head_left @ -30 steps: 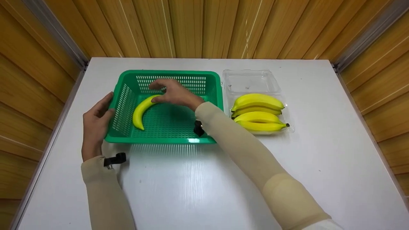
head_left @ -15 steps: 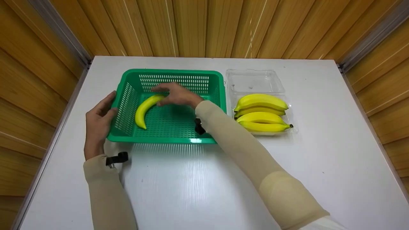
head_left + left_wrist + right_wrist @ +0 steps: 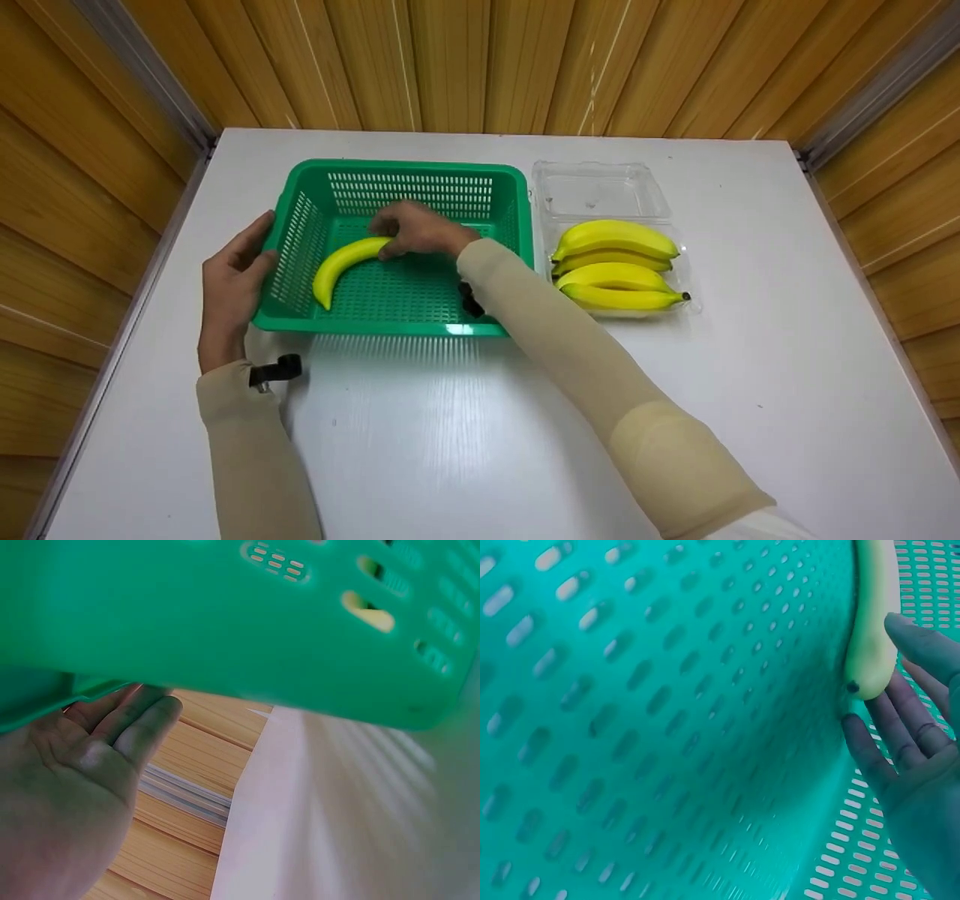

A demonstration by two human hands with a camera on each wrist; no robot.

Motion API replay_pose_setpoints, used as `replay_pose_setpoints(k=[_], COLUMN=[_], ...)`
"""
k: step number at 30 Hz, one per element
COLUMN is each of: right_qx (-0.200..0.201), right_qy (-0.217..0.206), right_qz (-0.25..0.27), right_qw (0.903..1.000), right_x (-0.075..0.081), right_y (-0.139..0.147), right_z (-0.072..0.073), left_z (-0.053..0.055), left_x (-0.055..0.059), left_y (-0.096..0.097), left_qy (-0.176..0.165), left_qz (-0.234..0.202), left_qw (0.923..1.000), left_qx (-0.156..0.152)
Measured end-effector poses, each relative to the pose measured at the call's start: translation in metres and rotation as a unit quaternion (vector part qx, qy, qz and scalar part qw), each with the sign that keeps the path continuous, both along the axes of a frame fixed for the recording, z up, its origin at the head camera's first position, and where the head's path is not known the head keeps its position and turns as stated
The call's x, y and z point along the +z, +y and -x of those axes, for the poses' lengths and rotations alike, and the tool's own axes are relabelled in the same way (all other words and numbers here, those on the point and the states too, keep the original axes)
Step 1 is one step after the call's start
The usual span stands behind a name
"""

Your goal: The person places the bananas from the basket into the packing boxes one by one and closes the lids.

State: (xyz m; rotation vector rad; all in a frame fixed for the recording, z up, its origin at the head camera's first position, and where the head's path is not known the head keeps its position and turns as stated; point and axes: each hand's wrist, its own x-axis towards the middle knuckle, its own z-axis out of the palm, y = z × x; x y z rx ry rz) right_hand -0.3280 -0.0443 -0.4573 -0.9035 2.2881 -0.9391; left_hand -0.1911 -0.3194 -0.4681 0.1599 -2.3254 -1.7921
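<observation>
A single yellow banana (image 3: 339, 268) lies curved in the left half of the green plastic basket (image 3: 390, 328). My right hand (image 3: 421, 228) reaches into the basket and pinches the banana's right end. In the right wrist view the thumb is on one side of the banana (image 3: 871, 652) and the fingers are on the other, near its dark tip. My left hand (image 3: 234, 289) is at the basket's left side, with fingers and thumb touching near the rim. The left wrist view shows that hand (image 3: 82, 787) with its fingers fairly straight, fingertips beside the basket wall (image 3: 187, 630).
A clear plastic clamshell box (image 3: 600, 191) stands open right of the basket, its lid part toward the back. Several bananas (image 3: 615, 240) lie in its front part. The white table (image 3: 465, 435) is bordered by wood-look panels (image 3: 450, 67) at the back and sides.
My right hand has drawn slightly right and closed in on the banana's end. The banana has turned, its held end shifting toward the front right. The left hand stays at the basket's side.
</observation>
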Motion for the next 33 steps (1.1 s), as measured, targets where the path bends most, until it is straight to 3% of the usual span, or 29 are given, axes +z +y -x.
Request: replay_pose_setpoints(k=[11, 16, 23, 33], right_qx=[0.044, 0.021, -0.029, -0.077], right_qy=[0.065, 0.063, 0.039, 0.101], right_qz=[-0.042, -0.034, 0.018, 0.096], right_qw=[0.996, 0.9972, 0.9987, 0.9873], right_x=[0.006, 0.01, 0.027, 0.062], right_y=[-0.005, -0.002, 0.007, 0.033], right_z=[-0.006, -0.006, -0.008, -0.017], left_z=[0.001, 0.001, 0.001, 0.0], left_x=[-0.002, -0.002, -0.002, 0.0], left_y=[0.0, 0.0, 0.0, 0.0], left_qy=[0.022, 0.014, 0.005, -0.007], left_qz=[-0.012, -0.009, -0.004, -0.007], left_qw=[0.9997, 0.9998, 1.0, 1.0], left_qx=[0.009, 0.008, 0.004, 0.002])
